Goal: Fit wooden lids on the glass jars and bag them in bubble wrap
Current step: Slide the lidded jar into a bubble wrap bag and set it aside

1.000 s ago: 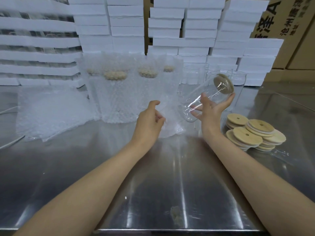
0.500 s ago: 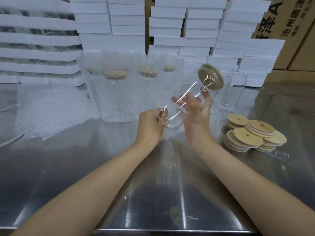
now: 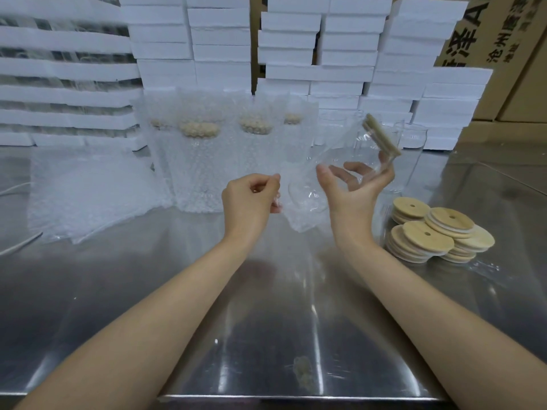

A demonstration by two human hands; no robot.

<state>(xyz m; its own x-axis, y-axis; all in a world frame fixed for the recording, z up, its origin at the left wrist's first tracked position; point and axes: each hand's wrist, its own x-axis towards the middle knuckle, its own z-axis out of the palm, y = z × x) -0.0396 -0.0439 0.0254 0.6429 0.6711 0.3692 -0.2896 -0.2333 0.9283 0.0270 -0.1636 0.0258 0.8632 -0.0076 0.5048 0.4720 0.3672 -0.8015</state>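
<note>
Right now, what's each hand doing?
Left hand: pinching the edge of the bubble wrap bag.
Right hand: holding the lidded glass jar.

left hand [image 3: 251,199]: knuckles up, fingers curled in a pinch | right hand [image 3: 355,192]: palm up, fingers cupped

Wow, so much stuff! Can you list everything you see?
lidded jar: one, clear glass with tan lid, tilted, in the air
bubble wrap bag: one, clear, at the jar's base
bagged jars: four showing, clear, standing at back
flat bags: pile, clear, left
wooden lids: pile, tan, right
empty jars: several, clear, back right
foam boxes: stacks, white, behind
cardboard boxes: some, brown, far right
table: one, steel
left hand: pinches the bag
right hand: holds the jar
</note>
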